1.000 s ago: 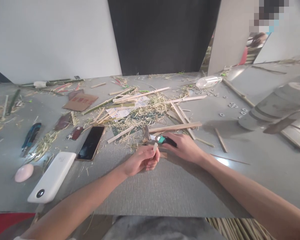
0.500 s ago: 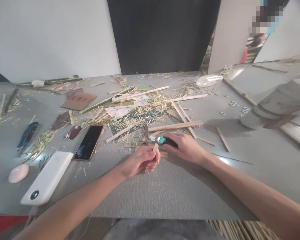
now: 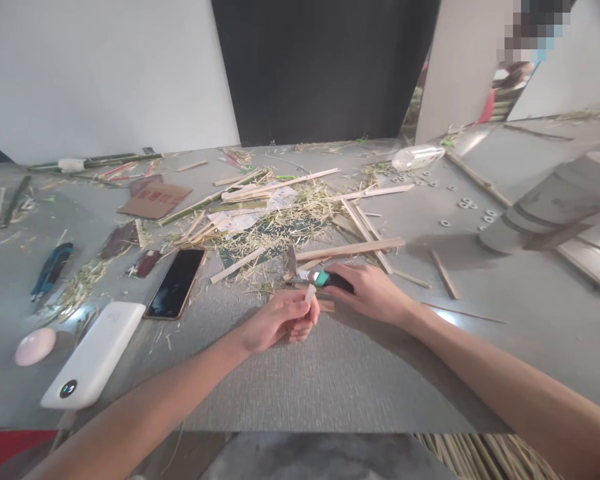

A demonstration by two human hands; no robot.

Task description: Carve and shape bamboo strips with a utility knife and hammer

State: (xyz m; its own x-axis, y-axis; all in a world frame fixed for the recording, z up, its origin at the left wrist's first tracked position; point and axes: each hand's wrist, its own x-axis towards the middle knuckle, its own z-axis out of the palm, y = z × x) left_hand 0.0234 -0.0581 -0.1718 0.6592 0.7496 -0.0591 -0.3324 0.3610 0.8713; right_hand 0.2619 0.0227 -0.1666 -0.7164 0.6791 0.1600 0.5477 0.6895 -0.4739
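Observation:
Between the thumb and fingers of my left hand (image 3: 287, 316) is a short pale strip (image 3: 311, 293), maybe bamboo or wood, its end sticking up. My right hand (image 3: 367, 288) is closed round the black and green handle of a utility knife (image 3: 323, 278), whose tip points left. The two hands are close together, apart from each other, just above the table. Beyond the knife lie wooden strips (image 3: 353, 249) and a heap of shavings (image 3: 260, 243) over a dark green mat. A small wood piece (image 3: 326, 306) rests between my hands.
On the left lie a phone (image 3: 176, 283), a white power bank (image 3: 97, 357), a pink egg-shaped object (image 3: 35, 347) and a blue-black cutter (image 3: 53, 270). To the right are a bamboo section (image 3: 555, 200), several small white rings (image 3: 466, 203) and a clear plastic bottle (image 3: 417, 157).
Both hands keep nearly the same pose and hold. The whole view has shifted very slightly, with the things on the table a little up and to the left.

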